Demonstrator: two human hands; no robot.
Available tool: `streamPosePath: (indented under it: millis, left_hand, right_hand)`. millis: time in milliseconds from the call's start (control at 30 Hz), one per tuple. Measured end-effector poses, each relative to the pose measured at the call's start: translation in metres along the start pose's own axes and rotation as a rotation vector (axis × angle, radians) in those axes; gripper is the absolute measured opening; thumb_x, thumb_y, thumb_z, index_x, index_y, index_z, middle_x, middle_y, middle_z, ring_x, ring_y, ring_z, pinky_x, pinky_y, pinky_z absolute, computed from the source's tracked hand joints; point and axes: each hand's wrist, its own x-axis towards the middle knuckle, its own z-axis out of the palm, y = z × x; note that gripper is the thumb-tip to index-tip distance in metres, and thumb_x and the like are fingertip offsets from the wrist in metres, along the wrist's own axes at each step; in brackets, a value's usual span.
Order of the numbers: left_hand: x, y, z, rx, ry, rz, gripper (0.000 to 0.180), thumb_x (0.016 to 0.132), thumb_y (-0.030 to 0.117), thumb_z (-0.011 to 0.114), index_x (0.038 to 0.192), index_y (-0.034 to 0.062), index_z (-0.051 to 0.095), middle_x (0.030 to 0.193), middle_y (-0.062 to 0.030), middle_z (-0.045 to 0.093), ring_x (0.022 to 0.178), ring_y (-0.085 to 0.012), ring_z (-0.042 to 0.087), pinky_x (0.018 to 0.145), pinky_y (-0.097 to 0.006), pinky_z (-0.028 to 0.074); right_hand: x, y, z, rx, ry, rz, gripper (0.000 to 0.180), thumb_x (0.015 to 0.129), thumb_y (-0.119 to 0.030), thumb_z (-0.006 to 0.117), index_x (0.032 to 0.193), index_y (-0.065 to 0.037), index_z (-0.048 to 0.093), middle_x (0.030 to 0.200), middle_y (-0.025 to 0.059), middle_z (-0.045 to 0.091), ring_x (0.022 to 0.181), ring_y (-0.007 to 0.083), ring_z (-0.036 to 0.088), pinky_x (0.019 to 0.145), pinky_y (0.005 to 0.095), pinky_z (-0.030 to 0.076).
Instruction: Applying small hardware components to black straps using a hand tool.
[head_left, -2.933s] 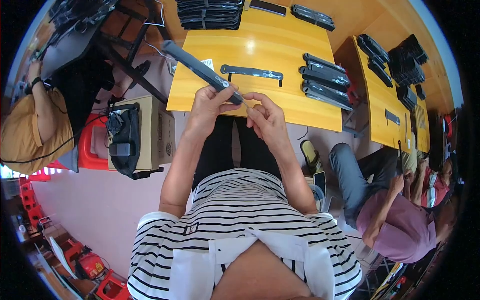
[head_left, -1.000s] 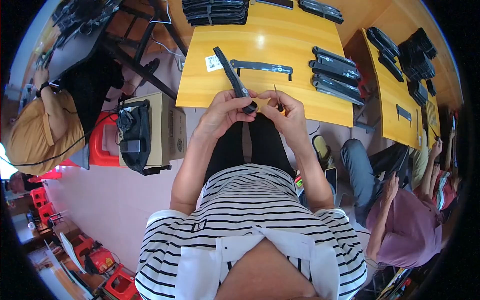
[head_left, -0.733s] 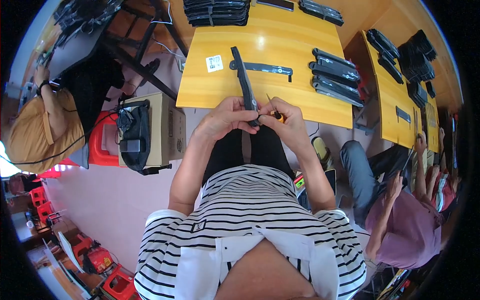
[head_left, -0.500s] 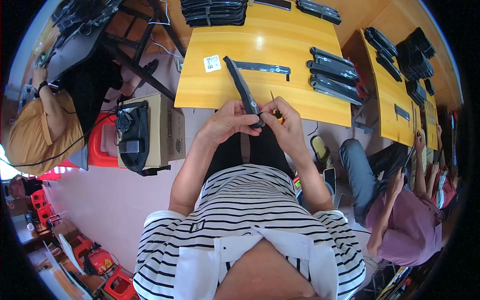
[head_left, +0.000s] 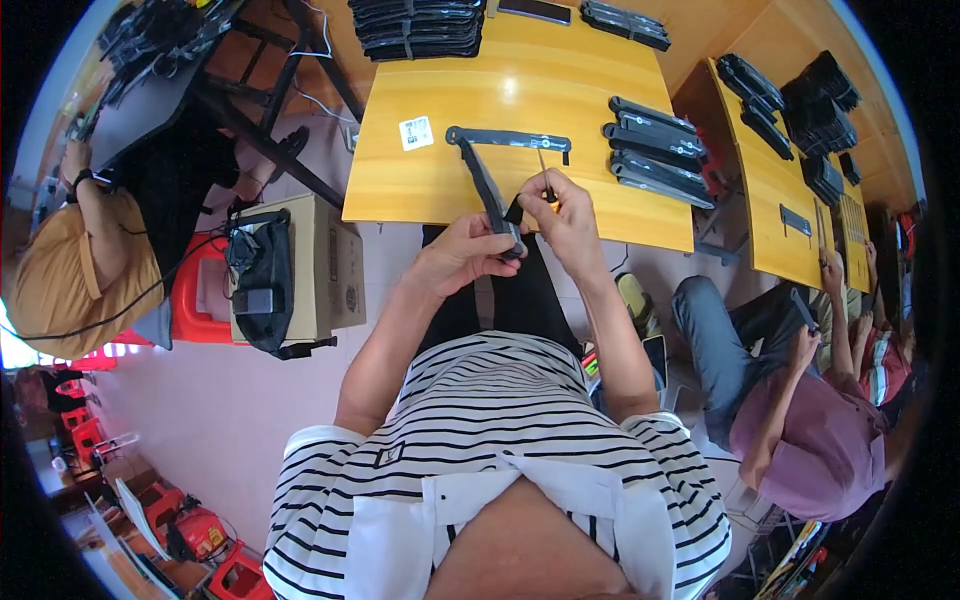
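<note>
My left hand is closed around the lower end of a long black fabric strap, with the thumb on top. The strap slants up and left over the front edge of the table. Between the fingers of my right hand is a thin pointed tool, tip up, with a dark and yellow handle; its exact kind is unclear. That same hand pinches a short black tab at the strap's lower end. Just beyond lies another black strap, flat on the table.
The yellow table bears a white label, a row of black straps and a tall strap stack. A carton stands at left by a red stool. Co-workers sit at both sides, one in a purple shirt.
My right hand has risen slightly with the tool, drawing the black tab up from the strap's end. My left hand still grips the strap. The view has shifted a little.
</note>
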Motion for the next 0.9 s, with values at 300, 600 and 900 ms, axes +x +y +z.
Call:
streamPosePath:
  millis: [300, 600, 900]
  left_hand:
    - [0.005, 0.002, 0.006, -0.026, -0.055, -0.015, 0.025, 0.084, 0.018, 0.053, 0.100, -0.0015, 0.052, 0.074, -0.0057, 0.057, 0.065, -0.0130, 0.058, 0.064, -0.028, 0.054]
    - [0.040, 0.000, 0.022, 0.040, 0.165, 0.074, 0.025, 0.089, 0.024, 0.038, 0.082, 0.0037, 0.050, 0.065, -0.0018, 0.048, 0.057, -0.0121, 0.048, 0.051, -0.028, 0.045]
    - [0.046, 0.000, 0.040, 0.094, 0.083, 0.154, 0.016, 0.089, 0.023, 0.034, 0.082, 0.0098, 0.041, 0.061, 0.0009, 0.038, 0.051, -0.0095, 0.039, 0.046, -0.024, 0.035]
  right_hand:
    - [0.002, -0.023, -0.011, 0.190, -0.026, 0.146, 0.008, 0.084, -0.011, 0.057, 0.085, -0.004, 0.054, 0.057, -0.0054, 0.046, 0.038, 0.0002, 0.033, 0.034, 0.0164, 0.022]
    - [0.002, -0.013, 0.004, 0.045, 0.165, -0.140, 0.009, 0.082, -0.004, 0.059, 0.088, 0.002, 0.058, 0.067, 0.0011, 0.053, 0.052, 0.0061, 0.055, 0.045, 0.0181, 0.042]
    - [0.035, -0.015, -0.008, 0.361, 0.265, 0.084, 0.009, 0.079, -0.007, 0.064, 0.080, -0.001, 0.058, 0.053, -0.0010, 0.046, 0.040, 0.0046, 0.039, 0.037, 0.0187, 0.027]
